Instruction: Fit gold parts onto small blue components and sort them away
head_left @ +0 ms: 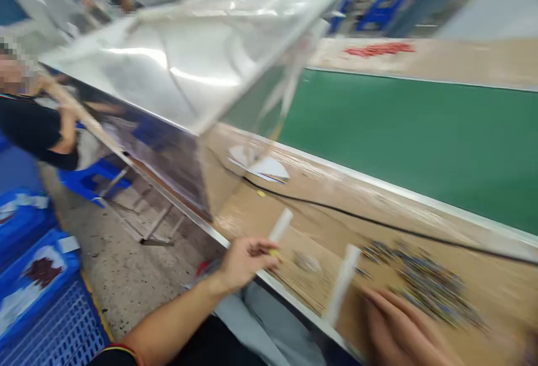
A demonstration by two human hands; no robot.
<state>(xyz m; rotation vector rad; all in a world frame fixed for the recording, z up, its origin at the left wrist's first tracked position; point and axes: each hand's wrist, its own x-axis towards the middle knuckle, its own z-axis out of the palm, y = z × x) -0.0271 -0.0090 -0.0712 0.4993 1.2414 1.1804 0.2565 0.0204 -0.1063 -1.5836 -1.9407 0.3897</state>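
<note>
My left hand (247,259) is at the near edge of the wooden bench (319,192), its fingers curled in a pinch on a short white tube (281,225) that points up and away. My right hand (395,327) is low on the right and smeared by motion. Its fingertips are against a second white tube (342,285), which stands tilted above the bench. Just beyond the right hand lies a spread pile of several small dark parts (424,285). A smaller clump of parts (309,263) lies between the two hands.
A black cable (357,217) runs across the bench. Behind it is a green conveyor belt (412,142). A shiny metal sheet (189,63) overhangs the bench on the left. Blue crates (37,287) stand on the floor. A seated person (33,125) is at the far left.
</note>
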